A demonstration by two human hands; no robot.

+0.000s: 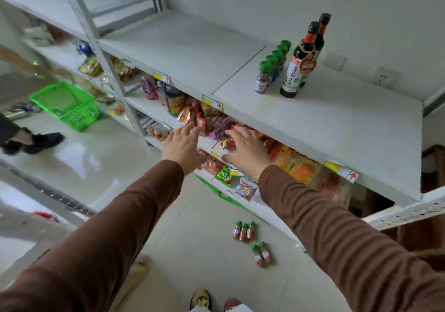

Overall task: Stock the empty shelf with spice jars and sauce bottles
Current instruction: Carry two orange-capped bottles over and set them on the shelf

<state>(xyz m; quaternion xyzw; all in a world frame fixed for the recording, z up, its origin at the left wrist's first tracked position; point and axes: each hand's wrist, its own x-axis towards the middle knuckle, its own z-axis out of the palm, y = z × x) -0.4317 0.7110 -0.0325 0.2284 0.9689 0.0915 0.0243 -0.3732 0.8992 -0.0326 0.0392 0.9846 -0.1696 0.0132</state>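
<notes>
A white shelf (192,54) runs across the upper middle, mostly bare. On its right part stands a row of several green-capped spice jars (263,77) and beside them two dark sauce bottles (298,70), one behind the other. On the floor tiles below stand three green-capped spice jars (243,231) and a pair of similar jars (261,254). My left hand (181,146) and my right hand (248,149) reach forward below the shelf's front edge, fingers spread, holding nothing, in front of the snack shelf.
Under the white shelf, lower shelves (154,111) carry snack packets and a dark jug (174,102). A green plastic basket (66,104) sits on the floor at left. Another person's shoes (32,142) are at the far left. My own feet (216,301) show at the bottom.
</notes>
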